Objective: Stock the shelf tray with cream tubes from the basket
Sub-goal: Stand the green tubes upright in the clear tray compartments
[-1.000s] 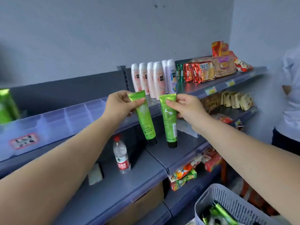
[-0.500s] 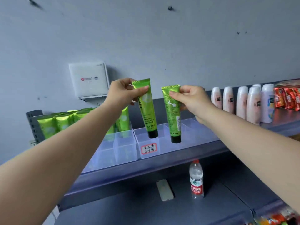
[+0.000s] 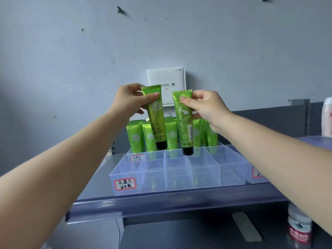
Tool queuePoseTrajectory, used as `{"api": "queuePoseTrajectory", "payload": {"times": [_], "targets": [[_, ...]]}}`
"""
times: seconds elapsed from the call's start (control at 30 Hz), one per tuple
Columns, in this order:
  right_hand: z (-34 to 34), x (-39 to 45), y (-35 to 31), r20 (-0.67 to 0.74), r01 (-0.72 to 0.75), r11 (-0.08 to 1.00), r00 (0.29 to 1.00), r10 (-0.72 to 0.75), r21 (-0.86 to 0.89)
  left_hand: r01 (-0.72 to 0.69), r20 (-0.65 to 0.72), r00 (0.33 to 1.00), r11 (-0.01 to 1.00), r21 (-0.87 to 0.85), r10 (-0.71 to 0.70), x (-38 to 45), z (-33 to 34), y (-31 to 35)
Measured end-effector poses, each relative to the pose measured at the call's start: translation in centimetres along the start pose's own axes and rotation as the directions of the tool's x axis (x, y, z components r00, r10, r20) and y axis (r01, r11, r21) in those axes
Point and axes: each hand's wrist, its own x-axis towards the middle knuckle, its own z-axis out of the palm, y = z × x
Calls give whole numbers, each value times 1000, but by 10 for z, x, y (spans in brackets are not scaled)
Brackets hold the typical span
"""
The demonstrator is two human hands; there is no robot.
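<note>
My left hand (image 3: 130, 100) pinches the crimped top of a green cream tube (image 3: 156, 119), which hangs cap down. In the same way my right hand (image 3: 206, 105) pinches a second green tube (image 3: 184, 123) by its top. Both tubes hang above the back part of a clear plastic shelf tray (image 3: 179, 177) divided into compartments. Several green tubes (image 3: 136, 139) stand upright in the tray's back row. The front compartments hold nothing. The basket is out of view.
The tray sits on a grey shelf (image 3: 161, 203) and bears a red-bordered label (image 3: 125, 184). A second clear tray (image 3: 258, 175) lies to its right. A white box (image 3: 166, 85) hangs on the wall behind. A water bottle (image 3: 299, 229) stands on the lower shelf, bottom right.
The view has swung left and now faces the tray head on. Both hands have carried their tubes from in front of the shelf to above the tray's back compartments.
</note>
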Motion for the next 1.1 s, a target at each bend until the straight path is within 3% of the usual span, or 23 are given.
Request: {"api": "queuePoseTrajectory", "payload": {"times": [0.37, 0.9, 1.1], "targets": [[91, 32, 7, 4, -77, 996, 997, 77, 41, 47, -32, 998, 999, 10, -47, 18, -68, -61], [118, 43, 29, 28, -153, 987, 988, 151, 41, 89, -4, 996, 996, -27, -89, 24, -70, -103], [127, 39, 37, 42, -151, 983, 988, 147, 102, 171, -6, 985, 985, 2, -171, 19, -66, -123]]}}
